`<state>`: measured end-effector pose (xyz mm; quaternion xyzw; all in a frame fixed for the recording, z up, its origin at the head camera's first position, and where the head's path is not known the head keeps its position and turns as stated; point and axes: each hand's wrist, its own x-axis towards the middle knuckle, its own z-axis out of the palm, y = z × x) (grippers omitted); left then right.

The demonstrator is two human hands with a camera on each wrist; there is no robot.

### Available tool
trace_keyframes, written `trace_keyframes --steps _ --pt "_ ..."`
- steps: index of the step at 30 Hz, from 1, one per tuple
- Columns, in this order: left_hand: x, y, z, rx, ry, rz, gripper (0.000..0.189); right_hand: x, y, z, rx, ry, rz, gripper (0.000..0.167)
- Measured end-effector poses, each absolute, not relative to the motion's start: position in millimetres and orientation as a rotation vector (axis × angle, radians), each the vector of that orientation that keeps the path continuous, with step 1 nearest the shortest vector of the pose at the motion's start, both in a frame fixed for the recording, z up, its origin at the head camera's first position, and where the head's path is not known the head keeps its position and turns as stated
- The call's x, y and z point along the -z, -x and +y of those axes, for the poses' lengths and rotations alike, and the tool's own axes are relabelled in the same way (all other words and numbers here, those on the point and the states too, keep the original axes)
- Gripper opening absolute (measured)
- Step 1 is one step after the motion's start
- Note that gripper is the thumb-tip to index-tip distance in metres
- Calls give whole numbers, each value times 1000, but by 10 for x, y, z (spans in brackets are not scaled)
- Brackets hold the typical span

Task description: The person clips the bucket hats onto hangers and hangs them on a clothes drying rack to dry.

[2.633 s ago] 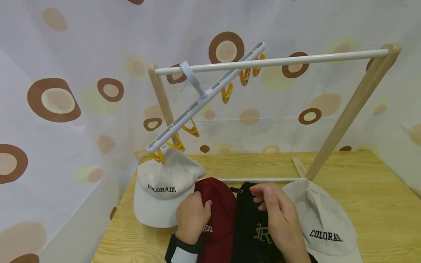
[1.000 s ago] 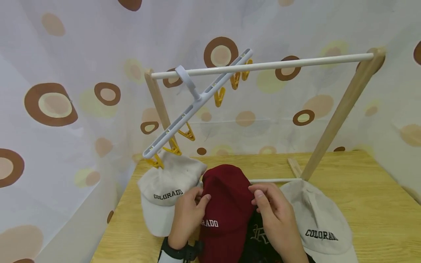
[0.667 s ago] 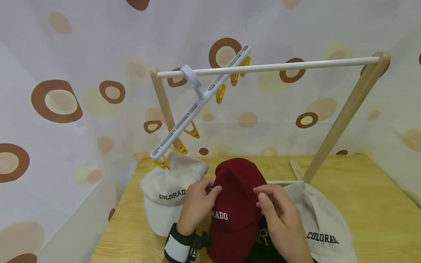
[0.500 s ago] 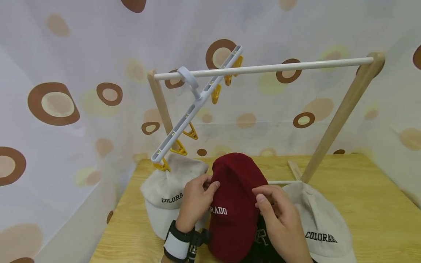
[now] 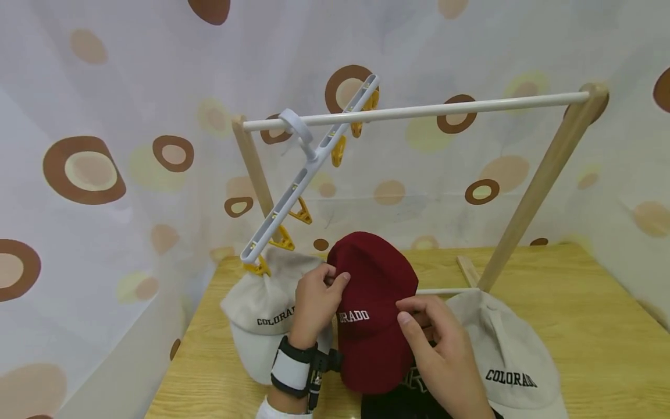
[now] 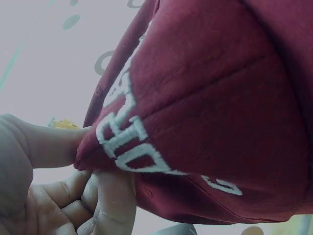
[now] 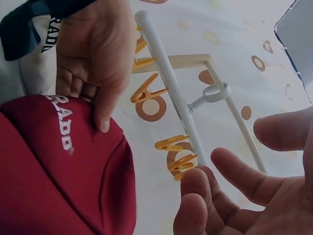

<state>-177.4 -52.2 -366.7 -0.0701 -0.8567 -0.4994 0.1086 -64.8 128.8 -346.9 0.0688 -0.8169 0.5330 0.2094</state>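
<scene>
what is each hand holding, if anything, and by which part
The left hand pinches the red cap by the side of its crown, beside the lettering. The right hand holds nothing.

Soft, even light falls across a patterned backdrop (image 5: pixel 167 70), greyer at upper right, head view | A maroon cap (image 6: pixel 210 112) sits dim against a washed-out upper left, left wrist view | Upper right glows pale while the right hand (image 7: pixel 266 200) stays shaded, lower right, right wrist view
</scene>
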Motion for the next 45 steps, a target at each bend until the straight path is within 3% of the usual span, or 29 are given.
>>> trace_keyframes --steps 34,45 --pt "3612 2096 -568 1799 -268 -2169 21 3332 713 1227 -1415 -251 -2360 15" --pt "3599 2066 -674 1581 -255 -2221 24 3066 1101 1030 -1253 -451 -2374 19"
